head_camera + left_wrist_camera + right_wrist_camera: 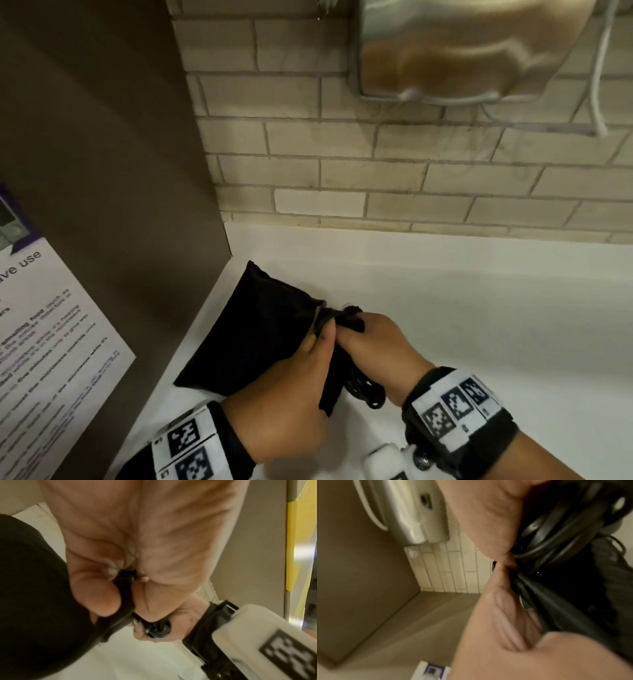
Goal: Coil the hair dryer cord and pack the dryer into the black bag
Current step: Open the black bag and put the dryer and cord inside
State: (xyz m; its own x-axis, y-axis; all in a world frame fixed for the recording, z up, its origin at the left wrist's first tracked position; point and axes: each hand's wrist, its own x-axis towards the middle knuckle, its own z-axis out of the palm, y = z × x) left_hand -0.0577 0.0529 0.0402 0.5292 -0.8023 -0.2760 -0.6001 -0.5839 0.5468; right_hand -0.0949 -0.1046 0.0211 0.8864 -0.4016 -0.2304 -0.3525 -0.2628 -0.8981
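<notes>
Black bag lies on the white counter, its closed end toward the brown side panel and its open mouth turned toward me, where both my hands meet. My left hand has thumb and fingers curled round the gathered fabric at the mouth, pinching it; in the left wrist view the same pinch shows as dark cloth squeezed between thumb and palm. My right hand is closed on the opposite edge of the mouth, and looped black cord hangs in a bundle beneath it, just beside the bag and touching the counter. In the right wrist view the cord appears as several stacked loops pressed against the palm, with dark fabric directly beside them. I cannot tell the dryer body apart from the bag; the bag bulges along its length. On the tiled wall above hangs a metal dispenser. A printed notice is fixed to the brown panel at left.
</notes>
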